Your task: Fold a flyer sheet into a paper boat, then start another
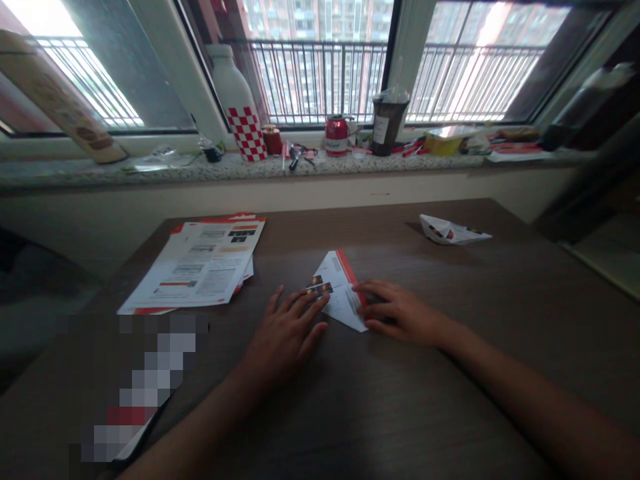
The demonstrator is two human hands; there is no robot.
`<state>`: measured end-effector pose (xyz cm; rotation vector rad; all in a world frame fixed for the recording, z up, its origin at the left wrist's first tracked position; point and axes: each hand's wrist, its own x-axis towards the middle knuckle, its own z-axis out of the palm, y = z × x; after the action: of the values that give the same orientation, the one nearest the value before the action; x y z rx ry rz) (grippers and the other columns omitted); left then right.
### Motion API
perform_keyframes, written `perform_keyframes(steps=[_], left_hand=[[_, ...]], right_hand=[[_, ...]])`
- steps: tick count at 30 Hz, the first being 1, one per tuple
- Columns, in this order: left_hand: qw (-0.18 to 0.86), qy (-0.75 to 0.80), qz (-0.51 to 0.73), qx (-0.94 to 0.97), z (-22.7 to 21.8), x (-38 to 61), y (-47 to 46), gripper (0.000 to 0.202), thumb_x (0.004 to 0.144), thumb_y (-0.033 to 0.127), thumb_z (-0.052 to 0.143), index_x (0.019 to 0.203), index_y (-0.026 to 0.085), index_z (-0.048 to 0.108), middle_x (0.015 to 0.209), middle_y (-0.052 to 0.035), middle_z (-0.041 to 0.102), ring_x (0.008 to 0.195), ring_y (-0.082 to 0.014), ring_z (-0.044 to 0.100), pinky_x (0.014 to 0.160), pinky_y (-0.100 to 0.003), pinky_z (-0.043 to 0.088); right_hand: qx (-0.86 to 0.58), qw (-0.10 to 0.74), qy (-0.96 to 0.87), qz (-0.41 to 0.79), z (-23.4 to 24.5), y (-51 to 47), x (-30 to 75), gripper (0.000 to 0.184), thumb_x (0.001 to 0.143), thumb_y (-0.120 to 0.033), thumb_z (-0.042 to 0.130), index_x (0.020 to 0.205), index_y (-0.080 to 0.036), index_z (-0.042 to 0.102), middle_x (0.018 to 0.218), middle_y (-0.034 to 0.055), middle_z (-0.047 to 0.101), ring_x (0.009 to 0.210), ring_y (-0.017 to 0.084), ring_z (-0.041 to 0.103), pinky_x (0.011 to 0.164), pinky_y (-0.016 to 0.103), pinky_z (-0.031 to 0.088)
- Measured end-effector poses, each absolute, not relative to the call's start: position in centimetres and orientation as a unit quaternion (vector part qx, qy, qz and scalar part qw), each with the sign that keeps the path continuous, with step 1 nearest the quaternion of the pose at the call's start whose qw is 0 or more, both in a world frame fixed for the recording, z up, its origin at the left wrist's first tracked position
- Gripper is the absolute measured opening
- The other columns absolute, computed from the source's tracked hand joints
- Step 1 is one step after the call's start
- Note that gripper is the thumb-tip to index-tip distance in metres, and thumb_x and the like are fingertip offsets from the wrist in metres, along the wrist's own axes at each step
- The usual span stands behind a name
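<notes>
A folded sheet of printed paper [337, 280], white with a red strip along one edge, lies on the brown table between my hands. Over its left edge, my left hand [290, 330] rests with its fingers spread and the tips on the paper. From the other side, my right hand [400, 310] touches the right edge with slightly bent fingers, which are apart; its thumb is at the lower corner. A folded paper boat [450, 231] sits toward the back right of the table, apart from both hands.
To the left lies a stack of printed sheets [200, 267]. A blurred-out flat object [145, 393] is near my left forearm. Behind the table, the windowsill [175, 172] holds a checkered bottle [245, 127], a red can [336, 137], a dark drink cup [387, 123] and a yellow container [443, 143].
</notes>
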<state>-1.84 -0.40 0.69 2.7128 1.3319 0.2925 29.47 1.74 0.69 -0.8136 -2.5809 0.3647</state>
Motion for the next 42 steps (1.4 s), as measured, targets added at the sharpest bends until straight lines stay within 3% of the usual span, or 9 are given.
perform_keyframes(steps=[5, 9, 13, 18, 21, 26, 29, 34, 42], left_hand=[[0.053, 0.461, 0.102, 0.880, 0.4, -1.5, -0.3, 0.052, 0.111, 0.048, 0.043, 0.160, 0.030, 0.044, 0.159, -0.0107, 0.051, 0.145, -0.0336, 0.047, 0.118, -0.063, 0.032], [0.056, 0.438, 0.090, 0.893, 0.0, -1.5, -0.2, 0.057, 0.108, 0.056, 0.046, 0.157, 0.028, 0.047, 0.167, -0.0127, 0.039, 0.153, -0.0353, 0.038, 0.123, -0.067, 0.024], [0.073, 0.405, 0.087, 0.907, -0.1, -1.7, 0.0, 0.061, 0.106, 0.061, 0.048, 0.155, 0.024, 0.049, 0.169, -0.0118, 0.037, 0.157, -0.0343, 0.031, 0.128, -0.066, 0.010], [0.089, 0.379, 0.095, 0.916, 0.0, -1.9, 0.1, 0.061, 0.103, 0.057, 0.057, 0.152, 0.021, 0.051, 0.170, -0.0119, 0.035, 0.158, -0.0328, 0.029, 0.130, -0.060, 0.015], [0.087, 0.388, 0.105, 0.912, 0.3, -2.0, -0.1, 0.063, 0.098, 0.053, 0.067, 0.151, 0.023, 0.052, 0.168, -0.0120, 0.038, 0.155, -0.0358, 0.035, 0.126, -0.060, 0.027], [0.102, 0.388, 0.122, 0.908, 0.6, -2.2, -0.4, 0.062, 0.095, 0.046, 0.073, 0.150, 0.027, 0.054, 0.157, -0.0104, 0.053, 0.140, -0.0339, 0.052, 0.116, -0.055, 0.044], [0.107, 0.374, 0.125, 0.913, 0.7, -2.1, -0.4, 0.052, 0.096, 0.040, 0.073, 0.145, 0.029, 0.059, 0.155, -0.0089, 0.055, 0.136, -0.0334, 0.055, 0.112, -0.055, 0.047], [0.092, 0.360, 0.140, 0.918, 0.6, -2.0, -0.3, 0.045, 0.099, 0.039, 0.069, 0.144, 0.032, 0.063, 0.152, -0.0096, 0.057, 0.133, -0.0333, 0.058, 0.109, -0.056, 0.049], [0.092, 0.354, 0.131, 0.922, 0.6, -1.7, -0.6, 0.048, 0.099, 0.037, 0.068, 0.146, 0.030, 0.060, 0.154, -0.0108, 0.055, 0.136, -0.0336, 0.055, 0.109, -0.056, 0.049]], right_hand=[[-0.254, 0.173, -0.936, 0.171, 1.4, 0.0, 27.8, 0.028, 0.102, -0.041, 0.063, 0.125, -0.028, 0.074, 0.157, 0.0084, 0.054, 0.146, 0.028, 0.049, 0.120, 0.052, 0.042], [-0.292, 0.182, -0.927, 0.152, 1.0, 0.3, 27.9, 0.033, 0.104, -0.040, 0.061, 0.133, -0.027, 0.068, 0.157, 0.0087, 0.055, 0.145, 0.028, 0.050, 0.119, 0.052, 0.043], [-0.341, 0.201, -0.911, 0.116, 0.2, 1.3, 28.8, 0.041, 0.104, -0.036, 0.060, 0.144, -0.026, 0.060, 0.159, 0.0112, 0.053, 0.148, 0.030, 0.047, 0.119, 0.057, 0.042], [-0.326, 0.181, -0.919, 0.123, -0.4, 1.8, 29.1, 0.046, 0.105, -0.037, 0.060, 0.149, -0.024, 0.057, 0.161, 0.0105, 0.051, 0.151, 0.029, 0.044, 0.124, 0.056, 0.036], [-0.316, 0.174, -0.923, 0.133, -0.1, 1.5, 28.9, 0.041, 0.105, -0.037, 0.059, 0.143, -0.022, 0.062, 0.154, 0.0117, 0.059, 0.144, 0.029, 0.053, 0.122, 0.055, 0.039], [-0.318, 0.171, -0.923, 0.134, 0.7, 0.9, 28.7, 0.034, 0.105, -0.038, 0.060, 0.133, -0.021, 0.069, 0.135, 0.0119, 0.071, 0.124, 0.029, 0.065, 0.105, 0.050, 0.054], [-0.317, 0.176, -0.923, 0.127, 0.6, 0.8, 28.7, 0.036, 0.103, -0.039, 0.063, 0.135, -0.022, 0.069, 0.136, 0.0130, 0.070, 0.124, 0.029, 0.064, 0.102, 0.050, 0.055], [-0.303, 0.180, -0.923, 0.153, 0.3, 0.7, 28.5, 0.040, 0.102, -0.039, 0.065, 0.137, -0.021, 0.066, 0.154, 0.0114, 0.059, 0.143, 0.029, 0.053, 0.117, 0.049, 0.045], [-0.312, 0.146, -0.927, 0.147, 0.6, 0.5, 27.8, 0.051, 0.102, -0.047, 0.063, 0.149, -0.026, 0.059, 0.151, 0.0112, 0.060, 0.139, 0.032, 0.054, 0.114, 0.053, 0.045]])
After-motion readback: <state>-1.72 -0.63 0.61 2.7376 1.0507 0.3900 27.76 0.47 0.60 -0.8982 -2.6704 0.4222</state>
